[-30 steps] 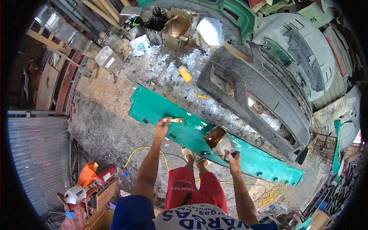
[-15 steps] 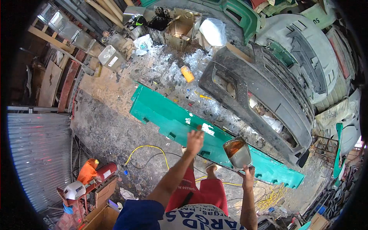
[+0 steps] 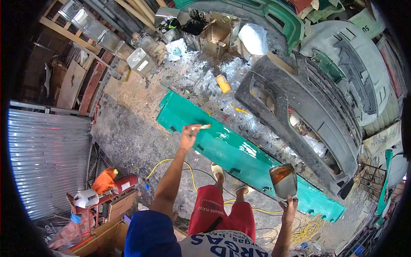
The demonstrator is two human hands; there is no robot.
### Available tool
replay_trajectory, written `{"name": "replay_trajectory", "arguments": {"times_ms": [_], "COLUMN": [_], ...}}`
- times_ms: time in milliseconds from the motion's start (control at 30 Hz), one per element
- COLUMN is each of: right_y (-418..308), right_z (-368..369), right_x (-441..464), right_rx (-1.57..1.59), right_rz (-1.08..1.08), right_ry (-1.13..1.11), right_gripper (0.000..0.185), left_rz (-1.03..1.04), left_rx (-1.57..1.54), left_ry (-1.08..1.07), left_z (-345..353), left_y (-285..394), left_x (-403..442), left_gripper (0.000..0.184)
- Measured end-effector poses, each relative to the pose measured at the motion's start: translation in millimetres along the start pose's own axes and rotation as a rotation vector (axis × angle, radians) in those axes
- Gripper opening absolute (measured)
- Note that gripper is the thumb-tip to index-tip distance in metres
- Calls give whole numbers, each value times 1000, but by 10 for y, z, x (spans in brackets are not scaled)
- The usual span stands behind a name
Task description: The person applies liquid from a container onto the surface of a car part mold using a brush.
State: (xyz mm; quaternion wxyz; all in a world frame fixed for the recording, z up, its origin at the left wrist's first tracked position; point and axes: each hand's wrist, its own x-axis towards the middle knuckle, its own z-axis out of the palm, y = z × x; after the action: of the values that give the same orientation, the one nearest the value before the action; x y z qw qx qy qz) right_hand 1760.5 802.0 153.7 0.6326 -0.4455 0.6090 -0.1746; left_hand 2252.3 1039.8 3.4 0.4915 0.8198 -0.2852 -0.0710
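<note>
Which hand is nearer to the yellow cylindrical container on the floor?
Left. The left hand is short of the container, slightly left; the right hand, holding the open metal can, is much farther back and to its right.

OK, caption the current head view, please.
Left hand holds a brush over a long green panel; right hand holds an open container.

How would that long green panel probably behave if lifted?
The long green panel might flex or sag, being long and narrow. Its shiny, wet-looking surface suggests a slippery grip. It looks thin-edged, so probably light for its size.
</note>
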Motion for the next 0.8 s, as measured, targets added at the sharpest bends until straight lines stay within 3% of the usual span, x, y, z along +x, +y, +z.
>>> {"name": "replay_trajectory", "arguments": {"times_ms": [167, 233, 400, 633, 733, 767, 800], "right_y": [25, 1, -4, -51, -79, -78, -76], "right_z": [-30, -59, -133, -459, -658, -734, -803], "right_x": [-36, -68, -71, -35, 16, 24, 45], "right_rx": [52, 30, 39, 68, 69, 70, 73], "right_rz": [-16, 0, -17, 3, 1, 0, -1], "right_ry": [1, -25, -20, -31, -27, -20, -21], "right_gripper": [51, 50, 48, 48, 48, 47, 47], "left_rz": [-57, 28, 161, 281, 80, 72, -61], "left_rx": [298, 498, 628, 316, 219, -4, 60], "left_ry": [-27, -4, -85, -277, -339, -181, -154], "left_z": [-250, -96, 789, 1948, 1926, 1942, 1849], "left_y": [86, 163, 578, 1488, 1601, 1368, 1122], "left_x": [-49, -177, -741, -1461, -1395, -1359, -1315], "left_gripper": [21, 26, 38, 34, 26, 23, 21]}}
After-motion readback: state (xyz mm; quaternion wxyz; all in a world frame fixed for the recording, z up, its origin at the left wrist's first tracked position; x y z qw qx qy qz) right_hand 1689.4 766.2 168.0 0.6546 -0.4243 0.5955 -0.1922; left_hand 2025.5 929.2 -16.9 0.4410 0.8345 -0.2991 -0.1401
